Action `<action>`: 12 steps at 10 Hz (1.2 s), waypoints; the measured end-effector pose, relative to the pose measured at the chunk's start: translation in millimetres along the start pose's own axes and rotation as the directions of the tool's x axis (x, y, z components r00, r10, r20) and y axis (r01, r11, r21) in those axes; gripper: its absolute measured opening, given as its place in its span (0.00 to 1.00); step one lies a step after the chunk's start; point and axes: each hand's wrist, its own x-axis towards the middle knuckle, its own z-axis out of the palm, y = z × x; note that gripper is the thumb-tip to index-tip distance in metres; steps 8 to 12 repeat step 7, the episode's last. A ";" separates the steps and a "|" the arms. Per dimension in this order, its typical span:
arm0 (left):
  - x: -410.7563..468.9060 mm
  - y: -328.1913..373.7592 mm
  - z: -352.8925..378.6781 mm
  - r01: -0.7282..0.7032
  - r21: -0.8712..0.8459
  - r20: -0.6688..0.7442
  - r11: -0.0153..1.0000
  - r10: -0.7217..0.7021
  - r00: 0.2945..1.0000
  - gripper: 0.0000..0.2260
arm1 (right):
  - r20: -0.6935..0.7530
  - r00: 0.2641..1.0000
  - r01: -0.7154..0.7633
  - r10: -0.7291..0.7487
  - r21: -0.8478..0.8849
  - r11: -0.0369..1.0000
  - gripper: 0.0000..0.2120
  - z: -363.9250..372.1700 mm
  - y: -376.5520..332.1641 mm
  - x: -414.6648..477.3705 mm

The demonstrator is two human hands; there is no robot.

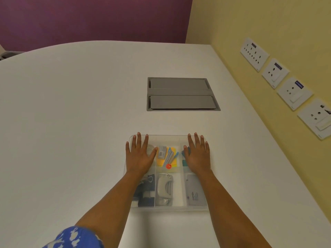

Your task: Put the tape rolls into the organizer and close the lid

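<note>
A clear plastic organizer (168, 209) lies on the white table, its transparent lid (168, 138) down over the compartments. My left hand (138, 155) rests flat on the lid's far left part, fingers spread. My right hand (198, 154) rests flat on the far right part in the same way. A clear tape roll (150, 148) shows beside my left thumb under the lid. Dark items, possibly tape rolls (146, 190), fill the near left compartment. A grey hole punch (163, 188), sticky notes (165, 157) and a grey box (195, 191) lie in other compartments.
A grey cable hatch (182, 93) is set into the table beyond the organizer. The yellow wall on the right carries several white socket plates (275, 73). A purple wall stands behind the table's far edge.
</note>
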 end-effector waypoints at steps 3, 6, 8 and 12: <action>1.1 1.0 -1.8 0.007 0.021 0.011 1.000 -0.007 1.000 0.55 | -0.041 0.999 -0.028 0.031 0.057 0.998 0.28 3.1 0.7 2.4; -1.8 1.0 -4.2 -0.028 0.038 0.028 0.999 0.027 0.999 0.55 | -0.035 0.999 -0.003 0.003 -0.019 1.000 0.43 0.3 -1.9 -2.5; 0.4 -0.4 -6.3 -0.037 0.054 0.054 0.998 0.034 0.998 0.58 | -0.034 0.999 0.000 0.000 -0.003 1.000 0.48 -2.8 -2.3 -2.0; 0.4 -0.4 -6.3 -0.037 0.054 0.054 0.998 0.034 0.998 0.58 | -0.034 0.999 0.000 0.000 -0.003 1.000 0.48 -2.8 -2.3 -2.0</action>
